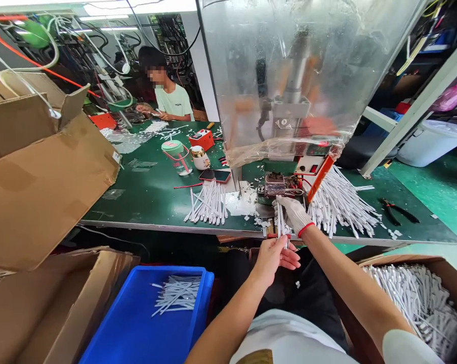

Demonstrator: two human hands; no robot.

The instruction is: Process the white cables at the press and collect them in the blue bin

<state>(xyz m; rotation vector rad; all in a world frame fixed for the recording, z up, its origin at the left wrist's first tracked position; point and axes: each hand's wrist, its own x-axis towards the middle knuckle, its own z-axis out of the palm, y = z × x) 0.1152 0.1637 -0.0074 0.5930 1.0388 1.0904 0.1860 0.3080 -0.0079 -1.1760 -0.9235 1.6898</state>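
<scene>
My bare left hand (271, 260) pinches the near ends of a couple of thin white strips (281, 220) between thumb and forefinger, its other fingers loosely spread. My right hand (294, 213), in a white glove with a red cuff, grips the far ends of the same strips. Those ends point at a small metal fixture (275, 185) under the press (289, 108); whether they touch it is hidden by the glove. To the right lies a big pile of white strips (338, 205), and a smaller bundle (210, 202) is at the left.
A clear plastic guard (304, 65) hangs before the press. Pliers (399, 210), a phone (215, 175), a jar (177, 156) and a cup (200, 157) are on the green table (148, 194). Below stand a blue bin (114, 323) and cardboard boxes (80, 298). Another person (173, 96) sits opposite.
</scene>
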